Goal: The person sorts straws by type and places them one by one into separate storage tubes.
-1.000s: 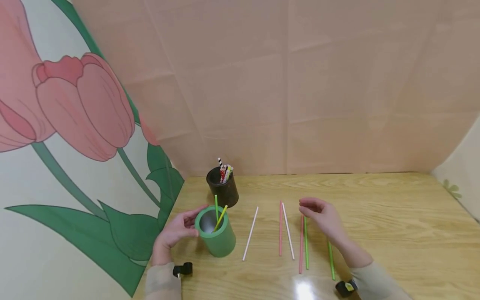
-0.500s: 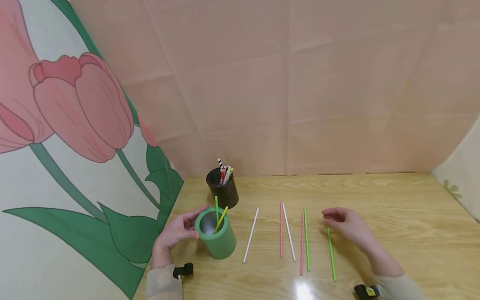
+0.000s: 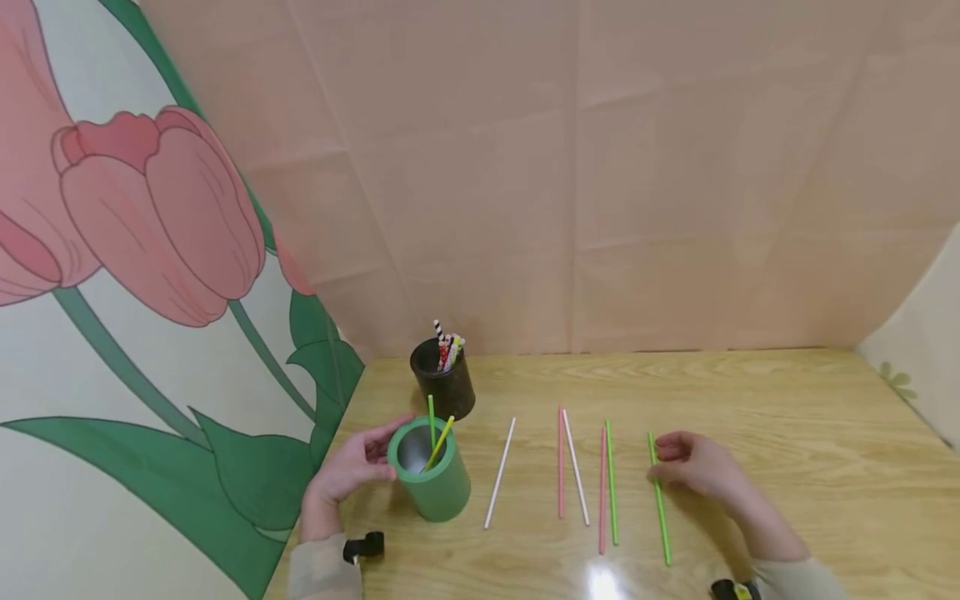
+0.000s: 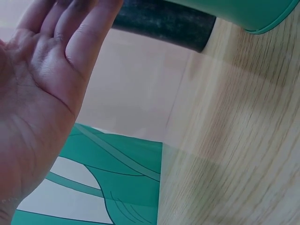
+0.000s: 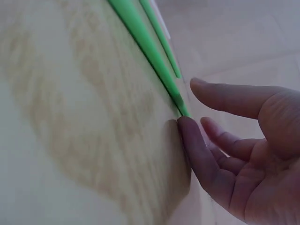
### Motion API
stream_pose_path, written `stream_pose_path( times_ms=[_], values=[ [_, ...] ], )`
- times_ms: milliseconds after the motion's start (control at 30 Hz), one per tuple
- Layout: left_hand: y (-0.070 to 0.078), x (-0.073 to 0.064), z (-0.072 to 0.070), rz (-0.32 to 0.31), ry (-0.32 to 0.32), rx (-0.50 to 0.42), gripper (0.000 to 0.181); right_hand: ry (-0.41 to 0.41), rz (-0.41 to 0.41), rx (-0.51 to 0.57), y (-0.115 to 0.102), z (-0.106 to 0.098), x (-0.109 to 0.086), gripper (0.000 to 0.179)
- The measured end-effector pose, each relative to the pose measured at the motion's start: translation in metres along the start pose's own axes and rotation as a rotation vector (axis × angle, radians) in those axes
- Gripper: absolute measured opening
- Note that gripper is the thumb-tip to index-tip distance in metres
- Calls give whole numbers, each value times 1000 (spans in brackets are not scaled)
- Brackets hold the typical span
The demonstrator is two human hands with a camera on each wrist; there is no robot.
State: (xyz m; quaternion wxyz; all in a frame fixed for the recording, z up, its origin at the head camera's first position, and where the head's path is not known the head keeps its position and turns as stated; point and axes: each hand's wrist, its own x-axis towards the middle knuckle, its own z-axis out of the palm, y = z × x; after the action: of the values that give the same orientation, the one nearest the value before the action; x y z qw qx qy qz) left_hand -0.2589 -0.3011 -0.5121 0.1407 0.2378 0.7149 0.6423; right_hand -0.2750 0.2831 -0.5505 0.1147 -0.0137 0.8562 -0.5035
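A green cup point(image 3: 438, 492) stands at the left with a green straw point(image 3: 431, 415) and a yellow straw point(image 3: 442, 440) leaning inside. My left hand point(image 3: 352, 462) holds its left side, thumb in front and fingers round the back; the left wrist view shows the palm point(image 4: 42, 93) beside it. At the right, my right hand point(image 3: 697, 465) is at the upper end of the rightmost green straw point(image 3: 661, 508), which lies on the table. In the right wrist view a fingertip point(image 5: 187, 129) touches that straw's end, while the thumb point(image 5: 225, 96) stands apart from it.
A black cup point(image 3: 446, 392) with several patterned straws stands behind the green one. Between my hands lie a white straw point(image 3: 500, 473), a pink straw point(image 3: 561, 467), another white straw point(image 3: 576, 467), another pink straw point(image 3: 603, 492) and a green straw point(image 3: 612, 483) on the wooden table point(image 3: 825, 442).
My right hand has moved right from above the middle green straw, then down to the rightmost green straw's upper end. My left hand has stayed at the green cup.
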Motion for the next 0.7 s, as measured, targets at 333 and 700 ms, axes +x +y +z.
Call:
stream_pose_path(
  times_ms=[333, 700],
  values=[
    [-1, -2, 1, 18, 3, 6, 86, 20, -50, -160, -3, 6, -2, 76],
    [-4, -2, 0, 22, -6, 14, 88, 35, -28, -166, 0, 8, 0, 65]
  ],
)
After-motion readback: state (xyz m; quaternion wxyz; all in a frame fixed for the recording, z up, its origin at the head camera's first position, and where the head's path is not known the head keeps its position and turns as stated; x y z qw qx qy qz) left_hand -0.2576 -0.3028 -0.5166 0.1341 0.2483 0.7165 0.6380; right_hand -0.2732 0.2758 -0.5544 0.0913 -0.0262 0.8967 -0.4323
